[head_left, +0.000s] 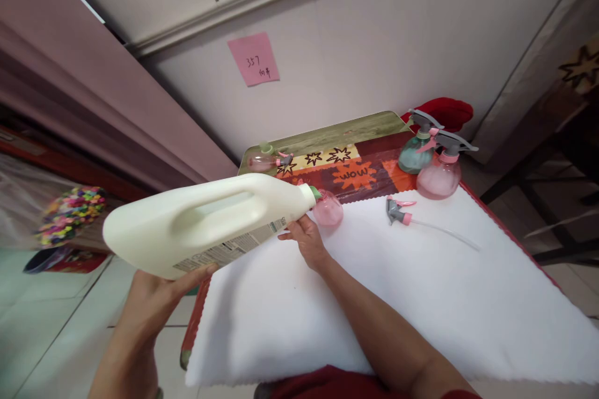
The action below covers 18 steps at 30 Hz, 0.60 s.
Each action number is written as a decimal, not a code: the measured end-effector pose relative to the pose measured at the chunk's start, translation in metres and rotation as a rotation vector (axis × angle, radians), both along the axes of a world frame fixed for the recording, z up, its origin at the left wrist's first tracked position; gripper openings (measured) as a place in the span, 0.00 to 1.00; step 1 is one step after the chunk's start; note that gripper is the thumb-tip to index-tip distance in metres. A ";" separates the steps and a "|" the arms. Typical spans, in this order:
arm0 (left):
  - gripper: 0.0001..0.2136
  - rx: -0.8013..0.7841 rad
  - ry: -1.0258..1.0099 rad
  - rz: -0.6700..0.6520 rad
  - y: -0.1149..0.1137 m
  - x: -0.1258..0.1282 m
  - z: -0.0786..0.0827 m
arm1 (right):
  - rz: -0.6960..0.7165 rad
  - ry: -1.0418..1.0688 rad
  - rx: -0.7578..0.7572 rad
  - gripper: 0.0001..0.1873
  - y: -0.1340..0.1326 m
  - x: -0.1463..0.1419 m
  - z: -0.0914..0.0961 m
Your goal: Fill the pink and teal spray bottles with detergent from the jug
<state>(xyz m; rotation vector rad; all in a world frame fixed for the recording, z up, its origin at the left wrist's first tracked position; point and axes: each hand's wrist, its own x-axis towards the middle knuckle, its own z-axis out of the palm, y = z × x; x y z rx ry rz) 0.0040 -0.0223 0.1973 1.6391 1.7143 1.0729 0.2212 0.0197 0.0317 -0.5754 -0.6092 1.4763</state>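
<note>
A large cream-white jug [224, 193] with a moulded handle lies nearly level in the air, its green-tipped mouth over the neck of a small round pink bottle [329, 209]. My left hand [161, 290] holds the jug from below near its base, thumb along the label side. Near the mouth, my right hand [304, 237] supports the jug's neck with its fingers; their far side is hidden. The pink bottle stands on a white cloth [281, 324]. To its right lies a grey and pink spray trigger [397, 212] with a clear dip tube.
A green spray bottle [414, 156] and a pink spray bottle [440, 177] stand at the table's right rear. Another clear pinkish bottle [262, 161] sits at the back left. The wall [350, 56] rises behind; a pink curtain [116, 93] hangs left.
</note>
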 end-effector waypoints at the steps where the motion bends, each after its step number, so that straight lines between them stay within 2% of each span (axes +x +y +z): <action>1: 0.35 -0.003 -0.007 -0.002 0.000 0.000 0.000 | -0.001 0.001 -0.001 0.25 0.000 0.000 0.000; 7: 0.32 -0.003 0.005 -0.003 0.000 -0.001 0.000 | -0.004 0.006 -0.005 0.24 -0.001 0.000 0.001; 18: 0.36 -0.016 -0.019 0.024 -0.002 0.007 0.002 | 0.002 -0.005 0.004 0.26 -0.002 0.000 0.001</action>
